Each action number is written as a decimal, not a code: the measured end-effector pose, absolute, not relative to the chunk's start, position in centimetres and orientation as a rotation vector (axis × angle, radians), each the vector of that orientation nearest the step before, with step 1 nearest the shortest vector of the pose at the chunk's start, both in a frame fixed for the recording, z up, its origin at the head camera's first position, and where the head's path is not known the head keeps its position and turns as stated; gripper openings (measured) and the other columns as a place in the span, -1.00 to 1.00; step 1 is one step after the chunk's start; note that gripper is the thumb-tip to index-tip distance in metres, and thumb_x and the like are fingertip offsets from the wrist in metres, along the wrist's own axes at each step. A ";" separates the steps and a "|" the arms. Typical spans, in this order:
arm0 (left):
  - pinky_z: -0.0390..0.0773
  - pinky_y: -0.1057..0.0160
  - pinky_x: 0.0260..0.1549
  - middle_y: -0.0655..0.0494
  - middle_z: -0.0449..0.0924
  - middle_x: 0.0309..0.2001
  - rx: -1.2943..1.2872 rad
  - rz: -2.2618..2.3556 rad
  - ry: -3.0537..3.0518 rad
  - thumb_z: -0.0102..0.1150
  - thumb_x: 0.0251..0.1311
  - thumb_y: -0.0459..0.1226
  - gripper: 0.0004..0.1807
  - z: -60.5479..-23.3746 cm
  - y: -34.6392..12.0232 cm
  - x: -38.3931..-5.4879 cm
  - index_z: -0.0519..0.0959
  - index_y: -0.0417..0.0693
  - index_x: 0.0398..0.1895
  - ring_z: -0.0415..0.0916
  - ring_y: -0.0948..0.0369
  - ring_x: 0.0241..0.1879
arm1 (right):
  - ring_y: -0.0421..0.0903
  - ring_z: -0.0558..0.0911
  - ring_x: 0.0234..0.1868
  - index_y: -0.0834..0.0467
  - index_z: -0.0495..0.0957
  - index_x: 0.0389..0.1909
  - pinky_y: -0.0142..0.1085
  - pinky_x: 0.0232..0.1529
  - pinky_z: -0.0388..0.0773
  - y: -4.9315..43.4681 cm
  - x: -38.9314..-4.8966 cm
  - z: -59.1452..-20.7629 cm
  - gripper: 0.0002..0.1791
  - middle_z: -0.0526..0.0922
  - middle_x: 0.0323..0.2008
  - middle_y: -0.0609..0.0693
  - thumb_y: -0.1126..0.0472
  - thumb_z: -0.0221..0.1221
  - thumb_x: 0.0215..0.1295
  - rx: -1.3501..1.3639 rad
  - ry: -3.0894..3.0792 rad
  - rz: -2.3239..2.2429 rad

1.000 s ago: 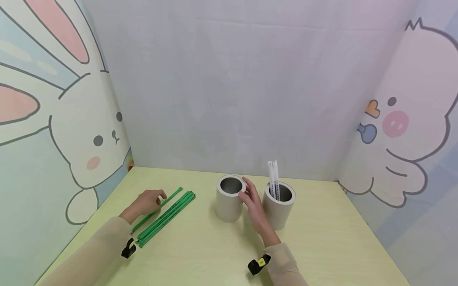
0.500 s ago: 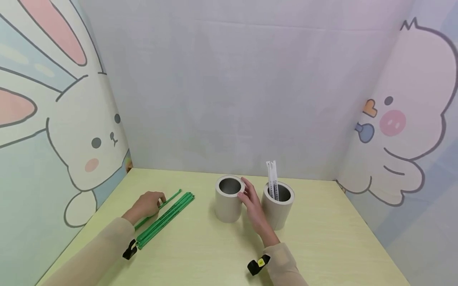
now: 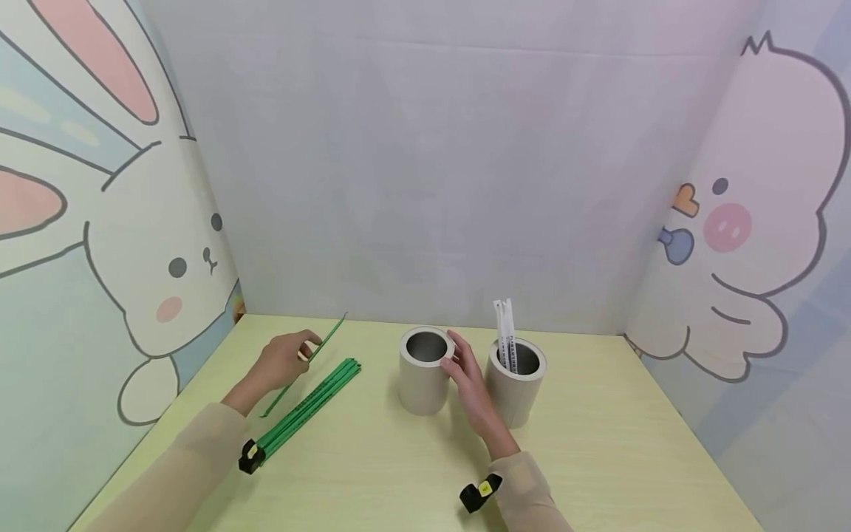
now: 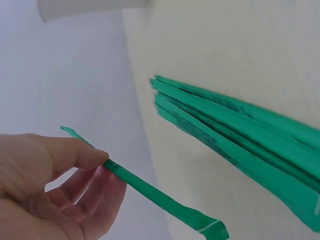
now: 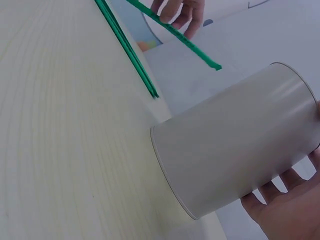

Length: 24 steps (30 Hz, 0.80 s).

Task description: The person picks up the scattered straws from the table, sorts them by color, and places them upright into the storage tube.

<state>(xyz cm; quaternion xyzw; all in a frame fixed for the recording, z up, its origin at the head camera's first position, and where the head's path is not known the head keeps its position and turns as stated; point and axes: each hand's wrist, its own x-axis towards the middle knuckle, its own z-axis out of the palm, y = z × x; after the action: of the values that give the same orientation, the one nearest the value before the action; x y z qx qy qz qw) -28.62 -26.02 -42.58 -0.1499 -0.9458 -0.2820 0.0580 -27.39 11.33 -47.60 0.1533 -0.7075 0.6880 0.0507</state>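
Note:
In the head view my left hand [image 3: 281, 363] pinches a slim green wrapped straw [image 3: 330, 336], lifted off the table and slanting. The left wrist view shows the thumb and fingertips closing on that straw [image 4: 155, 195] near its middle. Just right of the hand lies a bundle of several green wrapped straws [image 3: 309, 406] with dark print. At the table's middle stands an upright light grey cup [image 3: 424, 388] with a dark hollow inside. My right hand [image 3: 473, 388] holds it from the right, thumb at the rim and fingers curved round the wall [image 5: 235, 145].
A second grey cup [image 3: 515, 399] stands close to the right of my right hand, with several white printed wrapped straws [image 3: 507, 332] sticking up from it. The pale yellow table [image 3: 598, 443] ends at a grey cloth backdrop [image 3: 425, 185], with cartoon panels at both sides.
My left hand has taken hold of the single green straw and raised it off the table, moving slightly up and away. The right hand stays on the cup.

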 end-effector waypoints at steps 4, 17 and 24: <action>0.67 0.11 -0.34 -0.11 0.69 -0.13 -0.464 -0.938 -2.800 0.21 0.32 -0.56 -0.55 -41.5 -24.9 -28.6 0.58 -0.24 0.27 0.67 0.00 -0.18 | 0.13 0.31 0.54 0.02 0.16 0.67 0.01 0.48 0.26 11.4 -27.5 -47.7 -0.34 0.37 0.53 0.16 0.12 0.06 0.64 0.459 -2.146 2.109; 0.75 0.03 -0.12 -0.14 0.68 0.05 -0.436 -1.278 -2.582 0.21 0.43 -0.46 -0.47 -38.5 -20.0 -28.3 0.49 -0.07 0.43 0.71 -0.05 0.01 | 0.16 0.27 0.58 -0.02 0.16 0.66 0.18 0.55 0.15 11.4 -27.5 -47.7 -0.34 0.34 0.55 0.15 0.11 0.06 0.64 0.457 -2.137 2.139; 0.73 -0.04 0.01 -0.05 0.65 0.10 -0.396 -1.467 -2.423 0.25 0.47 -0.36 -0.46 -36.5 -16.8 -28.6 0.48 0.08 0.46 0.66 -0.02 0.11 | 0.16 0.28 0.58 -0.04 0.16 0.66 0.17 0.55 0.16 11.4 -27.5 -47.7 -0.35 0.34 0.55 0.15 0.10 0.06 0.65 0.451 -2.147 2.143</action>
<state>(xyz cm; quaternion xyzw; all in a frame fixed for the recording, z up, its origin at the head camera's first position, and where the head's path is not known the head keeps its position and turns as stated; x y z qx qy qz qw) -28.63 -16.84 -36.52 -0.1370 -0.8387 -0.5080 0.1403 -27.48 11.39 -47.68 0.1471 -0.6996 0.6982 0.0375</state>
